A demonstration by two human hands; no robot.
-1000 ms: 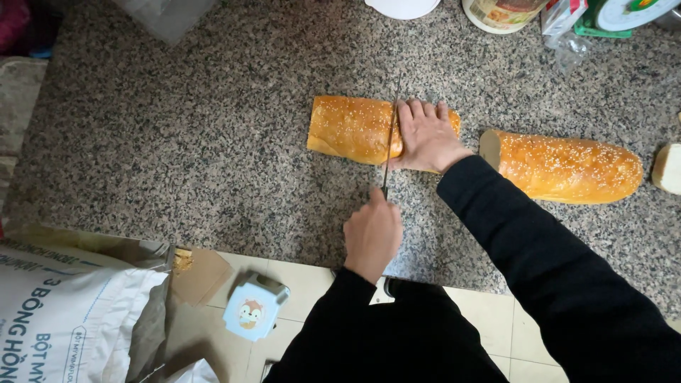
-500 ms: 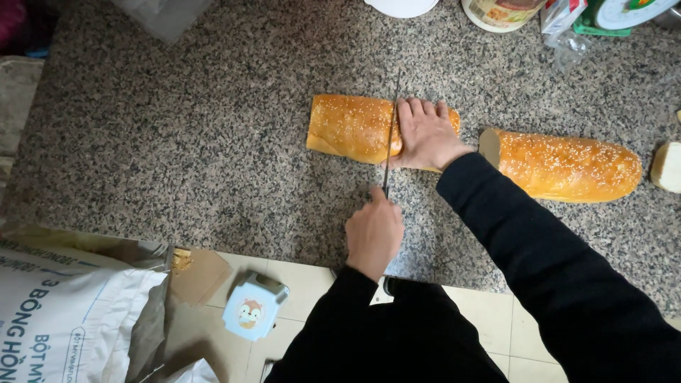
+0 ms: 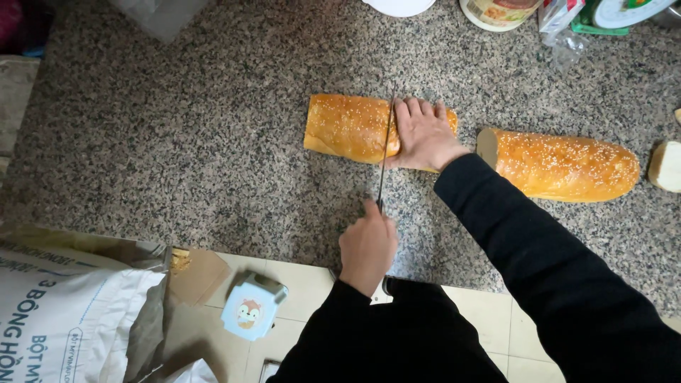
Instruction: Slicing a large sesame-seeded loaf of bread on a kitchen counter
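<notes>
Bread piece [image 3: 349,128], sesame-crusted, lies on the speckled granite desk [image 3: 177,142] toward its far edge, near the middle. We pin it with our right hand [image 3: 424,135], flat and open on the crust, fingers spread just right of the blade. Our left hand [image 3: 367,248] is closed around the handle of the knife [image 3: 385,152], whose blade runs straight away from us across the loaf.

A longer loaf [image 3: 560,164] lies to the right, apart from the piece being cut, with a small white end piece [image 3: 667,167] at the right edge. On the floor by the near edge: a paper flour sack [image 3: 64,312] and a small pale blue box [image 3: 252,306].

Judgement on doing this cut well: keep the blade upright and square to the loaf, saw with long light strokes (pressing down would crush the crumb), and keep our fingertips beside the blade, not under its line.
</notes>
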